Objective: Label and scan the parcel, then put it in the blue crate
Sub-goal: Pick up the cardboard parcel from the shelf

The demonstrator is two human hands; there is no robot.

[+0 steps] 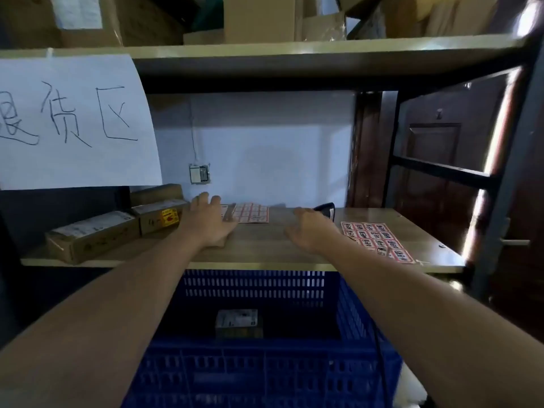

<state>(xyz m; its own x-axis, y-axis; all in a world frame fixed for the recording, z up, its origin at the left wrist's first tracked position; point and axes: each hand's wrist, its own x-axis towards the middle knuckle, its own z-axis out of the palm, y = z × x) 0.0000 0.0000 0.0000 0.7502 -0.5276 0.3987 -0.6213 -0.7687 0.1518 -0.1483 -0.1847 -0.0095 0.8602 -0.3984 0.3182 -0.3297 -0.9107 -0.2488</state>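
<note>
A wood-grain shelf (259,245) with a pale front edge carries the work. At its left sit brown cardboard parcels (94,234), boxy and matte, one with a white label on top, another (160,217) behind it with a yellow sticker on its side. The left hand (210,222) lies palm down with fingers spread, resting on something flat and brown at the shelf's middle left; what it covers is mostly hidden, and it grips nothing. Just past its fingertips lies a sheet of red-bordered stickers (253,213). The right hand (310,231) is open and loose, fingers slightly curled, holding nothing; whether it touches the shelf I cannot tell. Just behind it sits a black scanner (325,208), glossy and curved. To its right a larger sheet of red labels (379,241) lies flat, one corner curling. Below the shelf stands the blue crate (265,366), hard plastic with slotted walls, and a small parcel (238,322) with a white label rests on its floor. A white paper sign (73,122) with handwritten characters hangs at upper left.
</note>
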